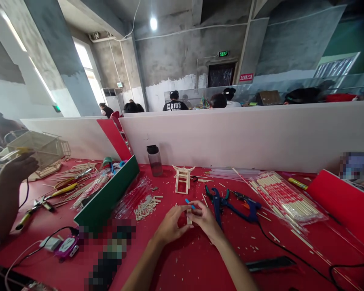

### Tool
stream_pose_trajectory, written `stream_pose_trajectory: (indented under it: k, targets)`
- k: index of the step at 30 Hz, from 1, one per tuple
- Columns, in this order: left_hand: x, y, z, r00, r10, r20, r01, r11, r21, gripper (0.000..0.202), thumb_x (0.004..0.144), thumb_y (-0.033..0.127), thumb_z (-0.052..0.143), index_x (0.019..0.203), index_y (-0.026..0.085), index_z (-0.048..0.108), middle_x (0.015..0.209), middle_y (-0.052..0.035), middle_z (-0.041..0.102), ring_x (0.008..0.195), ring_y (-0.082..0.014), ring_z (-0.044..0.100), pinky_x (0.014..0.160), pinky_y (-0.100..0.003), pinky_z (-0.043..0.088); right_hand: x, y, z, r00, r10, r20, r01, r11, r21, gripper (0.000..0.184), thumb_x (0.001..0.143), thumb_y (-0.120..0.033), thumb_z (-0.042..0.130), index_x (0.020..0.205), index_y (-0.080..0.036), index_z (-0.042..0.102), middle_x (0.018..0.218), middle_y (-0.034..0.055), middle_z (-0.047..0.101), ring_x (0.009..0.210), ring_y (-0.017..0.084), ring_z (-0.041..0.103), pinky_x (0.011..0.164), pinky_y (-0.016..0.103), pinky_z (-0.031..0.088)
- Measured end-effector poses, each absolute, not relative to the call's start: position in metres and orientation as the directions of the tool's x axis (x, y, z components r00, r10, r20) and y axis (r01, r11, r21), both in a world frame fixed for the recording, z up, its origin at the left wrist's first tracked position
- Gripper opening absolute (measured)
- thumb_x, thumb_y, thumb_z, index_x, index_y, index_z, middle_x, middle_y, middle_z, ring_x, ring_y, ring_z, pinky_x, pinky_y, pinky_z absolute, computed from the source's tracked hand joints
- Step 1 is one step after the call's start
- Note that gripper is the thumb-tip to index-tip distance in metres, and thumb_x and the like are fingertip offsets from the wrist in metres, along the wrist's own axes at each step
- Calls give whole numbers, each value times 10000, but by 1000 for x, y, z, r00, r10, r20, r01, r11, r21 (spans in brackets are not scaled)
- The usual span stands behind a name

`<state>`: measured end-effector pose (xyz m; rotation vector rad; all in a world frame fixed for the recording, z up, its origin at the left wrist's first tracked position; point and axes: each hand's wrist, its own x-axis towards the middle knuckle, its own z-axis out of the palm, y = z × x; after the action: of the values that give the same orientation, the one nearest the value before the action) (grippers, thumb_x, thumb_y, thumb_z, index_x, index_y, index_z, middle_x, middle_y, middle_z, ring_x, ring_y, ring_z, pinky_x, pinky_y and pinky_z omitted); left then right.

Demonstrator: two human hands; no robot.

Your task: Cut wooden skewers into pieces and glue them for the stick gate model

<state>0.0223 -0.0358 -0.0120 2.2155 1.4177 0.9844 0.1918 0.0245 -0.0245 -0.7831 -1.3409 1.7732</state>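
My left hand [171, 225] is closed, its thumb and fingertips on a small cluster of short wooden sticks [189, 217]. From the other side my right hand [205, 220] pinches the same sticks. A slim bright-blue piece [189, 203] shows at the fingertips on top; its kind I cannot make out. Just beyond the hands stands a little frame built of wooden sticks [182, 182], with a flared top. Left of my hands lies a pile of cut stick pieces [147, 207]. To the right are blue-handled cutters [216, 204] and a blue glue gun [245, 206].
A dark water bottle [154, 161] stands before the white partition [245, 137]. Packaged wooden sticks [286, 198] lie at right, near a red board [346, 210]. A green board [109, 198] divides off the left side, where another person's hand [21, 167] holds a tool by a stick model [39, 147].
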Motion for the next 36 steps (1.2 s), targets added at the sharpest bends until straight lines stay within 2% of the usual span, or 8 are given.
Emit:
stream_pose_trajectory:
  k: [11,22,27,36]
  targets:
    - [19,-35,-11,256,900,352,662,-429,615,530,846,492,665,1288,252,500,1252,-91,628,1132,-245,591,984,-384,457,191,24,-25,-513,857,-53,-221,-191,-956,497,637,-386,850,1025,-221,585,764,-6,665,681,163,619,568,246,498]
    - [20,-34,-11,281,883,377,639,-465,612,522,849,464,674,1288,251,489,1248,-72,632,1124,-225,592,977,-349,457,194,22,-21,-521,849,-86,-222,-232,-947,517,627,-402,853,1035,-235,584,783,-3,675,719,184,626,596,266,498]
    - [22,-34,-8,317,883,347,646,-469,603,535,848,469,673,1302,257,484,1256,-69,633,1096,-227,600,998,-383,448,193,21,-20,-522,848,-87,-228,-238,-944,511,617,-413,860,1000,-227,577,741,-7,669,671,173,612,557,246,462]
    - [21,-33,-14,337,877,344,617,-481,623,556,878,434,647,1363,268,432,1351,-87,575,1229,-236,543,1051,-395,426,196,23,-21,-492,863,-113,-234,-256,-938,518,594,-383,881,1009,-234,609,745,-16,668,709,180,636,631,275,502]
